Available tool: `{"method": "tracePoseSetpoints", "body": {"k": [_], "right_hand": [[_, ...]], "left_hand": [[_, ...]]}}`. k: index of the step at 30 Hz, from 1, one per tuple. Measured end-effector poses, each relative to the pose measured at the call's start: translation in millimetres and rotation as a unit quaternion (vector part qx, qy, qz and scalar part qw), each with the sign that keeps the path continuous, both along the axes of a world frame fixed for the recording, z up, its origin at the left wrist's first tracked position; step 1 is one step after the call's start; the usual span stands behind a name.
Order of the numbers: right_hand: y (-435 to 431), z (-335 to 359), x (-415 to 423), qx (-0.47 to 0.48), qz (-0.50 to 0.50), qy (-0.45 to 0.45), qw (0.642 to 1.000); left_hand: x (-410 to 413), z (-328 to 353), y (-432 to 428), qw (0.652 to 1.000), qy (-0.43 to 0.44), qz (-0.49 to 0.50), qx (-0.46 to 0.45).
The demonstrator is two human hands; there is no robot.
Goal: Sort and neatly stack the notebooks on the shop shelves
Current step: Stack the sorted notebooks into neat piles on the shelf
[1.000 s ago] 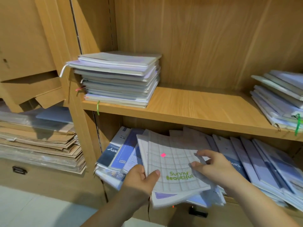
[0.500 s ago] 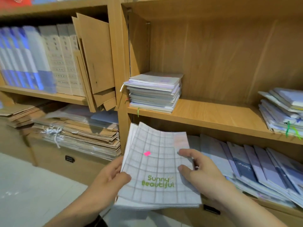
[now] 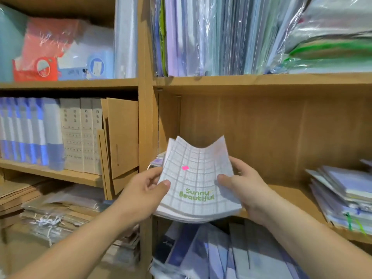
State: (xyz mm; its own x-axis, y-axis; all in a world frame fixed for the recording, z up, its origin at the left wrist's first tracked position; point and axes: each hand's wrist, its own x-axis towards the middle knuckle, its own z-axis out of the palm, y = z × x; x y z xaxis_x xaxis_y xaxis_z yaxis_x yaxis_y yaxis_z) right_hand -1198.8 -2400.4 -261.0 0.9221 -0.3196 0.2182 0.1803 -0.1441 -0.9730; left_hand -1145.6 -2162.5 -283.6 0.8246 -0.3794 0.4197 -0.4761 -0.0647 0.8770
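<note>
Change: Lifted since half a second ago, the thin bundle of white grid-patterned notebooks with green "Sunny Beautiful" lettering [image 3: 197,184] now sits before the middle compartment instead of the lower one. Its far edge now sags in the middle.
Left hand [image 3: 141,195]: grasps the bundle's 9 o'clock edge, thumb on the cover and fingers underneath.
Right hand [image 3: 243,188]: grasps the 3 o'clock edge, thumb on the cover and fingers curled behind.
Bundle: held between both hands, its near edge covering the front lip of the light wooden shelf board [image 3: 291,198]. A small pink sticker [image 3: 185,168] sits on the cover, at 11 o'clock from the lettering.
Middle compartment: a pale notebook stack [image 3: 159,160] at 10 o'clock, mostly hidden behind the bundle. An untidy lilac-and-white notebook stack [image 3: 342,198] lies at 3 o'clock, well apart.
Lower compartment: blue and grey notebooks [image 3: 231,252] lean in a row at 6 o'clock.
Upper compartment: plastic-wrapped pastel notebooks [image 3: 211,37] stand upright at 12 o'clock.
Left bay, 9 o'clock: blue-and-white spines [image 3: 30,131], cream boxes [image 3: 80,133] and brown cardboard sheets [image 3: 120,137].
</note>
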Motion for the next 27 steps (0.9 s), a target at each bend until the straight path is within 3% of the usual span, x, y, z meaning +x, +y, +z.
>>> {"method": "tracePoseSetpoints", "body": {"k": [5, 10, 13, 15, 20, 27], "right_hand": [[-16.2, 13.9, 45.1, -0.03, 0.007, 0.005, 1.0], [-9.6, 32.7, 94.9, -0.047, -0.056, -0.033, 0.997], [-10.5, 34.0, 111.6, -0.095, -0.073, 0.018, 0.993], [-15.0, 25.4, 115.5, -0.146, -0.043, 0.074, 0.986], [-32.3, 11.4, 104.2, -0.228, 0.07, 0.073, 0.968], [-17.8, -0.5, 105.6, -0.328, -0.055, -0.017, 0.943]], "left_hand": [[51.2, 9.2, -9.3, 0.999, -0.02, -0.013, 0.038], [111.7, 44.2, -24.7, 0.988, -0.055, 0.133, 0.047], [135.5, 46.2, -31.1, 0.96, -0.1, 0.221, 0.141], [138.1, 34.9, -29.4, 0.94, -0.145, 0.215, 0.223], [135.1, 5.0, -4.9, 0.868, -0.308, 0.201, 0.335], [131.6, 6.9, -14.4, 0.827, -0.322, 0.301, 0.35]]}}
